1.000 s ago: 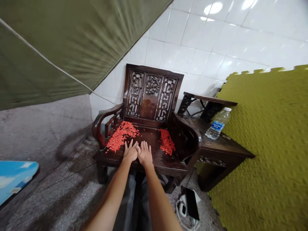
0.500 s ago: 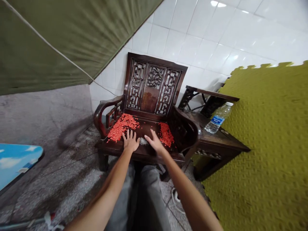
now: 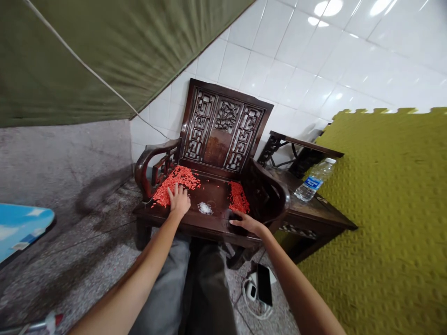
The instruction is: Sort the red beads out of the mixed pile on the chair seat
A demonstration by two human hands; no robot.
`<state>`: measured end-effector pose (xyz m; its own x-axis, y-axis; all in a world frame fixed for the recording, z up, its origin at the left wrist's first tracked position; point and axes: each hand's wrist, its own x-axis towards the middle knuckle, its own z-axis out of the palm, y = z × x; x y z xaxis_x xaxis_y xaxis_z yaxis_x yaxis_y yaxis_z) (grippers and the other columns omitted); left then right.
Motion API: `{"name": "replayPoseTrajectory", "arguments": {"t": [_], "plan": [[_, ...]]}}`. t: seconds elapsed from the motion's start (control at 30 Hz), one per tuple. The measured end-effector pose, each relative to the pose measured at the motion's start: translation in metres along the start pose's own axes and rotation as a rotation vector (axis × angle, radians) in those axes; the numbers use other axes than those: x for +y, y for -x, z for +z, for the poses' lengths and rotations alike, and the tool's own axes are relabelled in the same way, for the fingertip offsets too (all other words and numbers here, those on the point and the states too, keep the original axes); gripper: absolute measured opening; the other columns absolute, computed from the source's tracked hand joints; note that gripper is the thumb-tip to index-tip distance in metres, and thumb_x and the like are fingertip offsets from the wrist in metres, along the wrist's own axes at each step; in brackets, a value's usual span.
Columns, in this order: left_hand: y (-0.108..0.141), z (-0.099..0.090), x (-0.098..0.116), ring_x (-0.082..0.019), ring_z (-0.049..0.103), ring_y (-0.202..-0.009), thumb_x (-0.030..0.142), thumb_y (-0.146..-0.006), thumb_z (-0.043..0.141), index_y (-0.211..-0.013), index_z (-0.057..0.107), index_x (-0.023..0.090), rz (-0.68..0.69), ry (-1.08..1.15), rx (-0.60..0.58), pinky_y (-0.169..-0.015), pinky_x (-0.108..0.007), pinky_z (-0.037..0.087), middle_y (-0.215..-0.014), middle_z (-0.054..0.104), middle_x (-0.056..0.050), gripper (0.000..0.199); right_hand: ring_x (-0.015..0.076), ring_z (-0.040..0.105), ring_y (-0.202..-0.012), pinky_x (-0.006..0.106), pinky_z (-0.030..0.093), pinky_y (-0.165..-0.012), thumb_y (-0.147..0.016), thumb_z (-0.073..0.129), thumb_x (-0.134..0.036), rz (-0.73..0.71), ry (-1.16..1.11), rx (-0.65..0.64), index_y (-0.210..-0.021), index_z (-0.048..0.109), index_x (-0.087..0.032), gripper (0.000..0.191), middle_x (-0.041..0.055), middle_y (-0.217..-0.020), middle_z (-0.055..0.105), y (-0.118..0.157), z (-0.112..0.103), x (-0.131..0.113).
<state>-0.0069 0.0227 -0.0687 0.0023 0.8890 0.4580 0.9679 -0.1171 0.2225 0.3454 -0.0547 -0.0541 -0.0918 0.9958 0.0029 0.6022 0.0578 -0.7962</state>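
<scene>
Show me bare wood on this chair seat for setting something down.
Bare seat shows between the left red pile and right red pile, around the small white heap, and along the front edge between the left hand and right hand. Crowded: the left pile.

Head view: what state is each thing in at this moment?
Left hand: open, fingers spread, fingertips at the edge of the left red pile.
Right hand: open, palm down on the chair seat.
Left red pile: loose grains, spread wide.
Right red pile: loose grains, in a narrow strip.
White grains: small heap between the piles.
Water bottle: capped, on the side table.
Phone: lying flat, screen dark.
</scene>
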Motion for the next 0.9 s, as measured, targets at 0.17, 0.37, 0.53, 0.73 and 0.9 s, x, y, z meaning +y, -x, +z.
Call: {"name": "replayPoseTrajectory", "arguments": {"t": [0.17, 0.37, 0.53, 0.73, 0.9], "plan": [[-0.007, -0.005, -0.015, -0.041, 0.041, -0.134, 0.030, -0.091, 0.051, -0.119, 0.068, 0.006, -0.175, -0.067, 0.037, -0.120, -0.068, 0.011, -0.129, 0.061, -0.025, 0.041, 0.0299, 0.052, -0.138, 0.047, 0.037, -0.118, -0.063, 0.088, -0.044, -0.004, 0.012, 0.009, -0.139, 0.062, -0.025, 0.082, 0.0100, -0.148, 0.058, -0.001, 0.005, 0.014], [-0.001, -0.010, -0.010, -0.039, 0.044, -0.129, 0.028, -0.094, 0.046, -0.125, 0.064, 0.007, -0.205, -0.085, 0.075, -0.121, -0.065, 0.009, -0.128, 0.061, -0.024, 0.041, 0.0291, 0.065, -0.121, 0.043, 0.049, -0.105, -0.077, 0.074, -0.054, -0.026, 0.038, 0.058, -0.128, 0.069, -0.021, 0.061, 0.0112, -0.131, 0.070, -0.016, -0.003, 0.004], [0.003, -0.013, -0.010, -0.040, 0.041, -0.132, 0.024, -0.092, 0.047, -0.124, 0.064, 0.007, -0.239, -0.080, 0.071, -0.120, -0.067, 0.008, -0.127, 0.061, -0.024, 0.040, 0.0286, 0.069, -0.095, 0.039, 0.053, -0.087, -0.082, 0.065, -0.054, -0.077, 0.124, 0.161, -0.090, 0.074, -0.018, 0.038, 0.0119, -0.099, 0.076, -0.043, 0.007, -0.016], [0.006, -0.008, -0.015, -0.039, 0.036, -0.139, 0.027, -0.092, 0.050, -0.127, 0.067, 0.013, -0.130, -0.023, 0.030, -0.120, -0.065, 0.015, -0.136, 0.058, -0.021, 0.041, 0.0245, 0.066, -0.084, 0.034, 0.051, -0.080, -0.085, 0.059, -0.057, -0.078, 0.200, 0.250, -0.092, 0.071, -0.019, 0.040, 0.0089, -0.088, 0.073, -0.073, 0.055, -0.034], [0.007, -0.005, -0.021, -0.038, 0.035, -0.142, 0.028, -0.094, 0.051, -0.115, 0.075, 0.023, -0.041, -0.002, -0.012, -0.120, -0.065, 0.016, -0.139, 0.061, -0.014, 0.032, 0.0331, 0.061, -0.109, 0.045, 0.046, -0.098, -0.090, 0.055, -0.061, -0.010, 0.266, 0.359, -0.118, 0.067, -0.018, 0.053, 0.0161, -0.110, 0.069, -0.087, 0.096, -0.051]]}}
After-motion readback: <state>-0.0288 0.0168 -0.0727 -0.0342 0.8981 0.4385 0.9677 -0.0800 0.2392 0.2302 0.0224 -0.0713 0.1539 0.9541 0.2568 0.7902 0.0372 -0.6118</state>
